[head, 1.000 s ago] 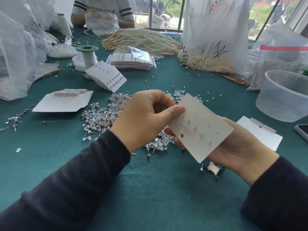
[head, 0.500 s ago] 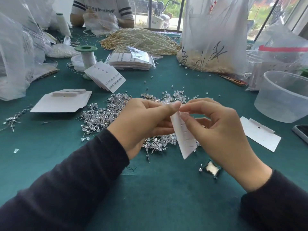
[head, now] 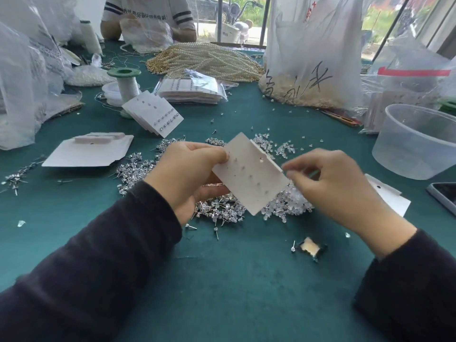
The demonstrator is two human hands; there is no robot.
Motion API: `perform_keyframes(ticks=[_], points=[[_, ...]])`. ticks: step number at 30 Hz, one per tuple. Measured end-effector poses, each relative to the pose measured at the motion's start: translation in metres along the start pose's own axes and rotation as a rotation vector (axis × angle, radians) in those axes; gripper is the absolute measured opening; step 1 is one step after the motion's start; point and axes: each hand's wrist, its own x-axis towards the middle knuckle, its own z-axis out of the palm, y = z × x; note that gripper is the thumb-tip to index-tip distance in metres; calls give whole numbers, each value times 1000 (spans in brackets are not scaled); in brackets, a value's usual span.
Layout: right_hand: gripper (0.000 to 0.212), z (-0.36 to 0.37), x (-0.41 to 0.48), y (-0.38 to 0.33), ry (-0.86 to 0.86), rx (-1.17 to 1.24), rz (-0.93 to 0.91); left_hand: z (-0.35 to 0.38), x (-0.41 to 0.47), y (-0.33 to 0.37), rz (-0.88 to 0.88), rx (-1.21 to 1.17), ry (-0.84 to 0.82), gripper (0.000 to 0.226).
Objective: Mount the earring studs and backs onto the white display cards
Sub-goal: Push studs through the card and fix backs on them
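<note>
My left hand (head: 182,174) pinches the left edge of a white display card (head: 249,178) above the table, thumb on top. The card is tilted with its plain side up, and several stud posts poke through it in a slanted row. My right hand (head: 340,188) is blurred, its fingers curled, with thumb and forefinger meeting at the card's right edge. Under the card lies a heap of silver earring studs (head: 138,166). A heap of clear backs (head: 288,203) sits just to its right.
A blank card (head: 392,198) lies right of my right hand. Filled cards (head: 153,114) are stacked at the back left, beside a flat white box (head: 86,151). A clear plastic tub (head: 417,144) and a phone (head: 444,193) sit right. A person sits opposite behind pearl strands (head: 209,60).
The card went from face up on my right palm, through edge-on between both hands, to its plain side up. My right hand has come out from under it to its right edge.
</note>
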Motion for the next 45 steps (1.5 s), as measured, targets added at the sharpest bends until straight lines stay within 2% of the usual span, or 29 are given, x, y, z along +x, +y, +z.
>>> perform_keyframes(ticks=[3, 11, 19, 25, 30, 36, 41, 43, 45], points=[[12, 5, -2, 6, -182, -121, 25, -3, 2, 1, -15, -56, 17, 8], [5, 15, 1, 3, -72, -112, -12, -13, 11, 3, 36, -111, 146, 6], [14, 12, 6, 4, 68, 138, 53, -13, 10, 4, 18, -104, 148, 8], [16, 7, 6, 5, 12, 455, 165, -9, 7, 3, -42, -54, 85, 2], [13, 3, 5, 2, -37, 705, 249, -9, 7, 3, -67, -39, 69, 10], [15, 1, 5, -2, -32, 766, 296, -7, 4, 2, -81, -2, 55, 3], [14, -4, 3, -4, -37, 845, 333, -5, 3, 0, -97, 9, 45, 7], [17, -3, 2, -6, -42, 860, 314, -3, 2, -1, -107, 7, 27, 4], [21, -2, 1, -8, -3, 833, 267, -2, 1, -3, -117, 2, 9, 12]])
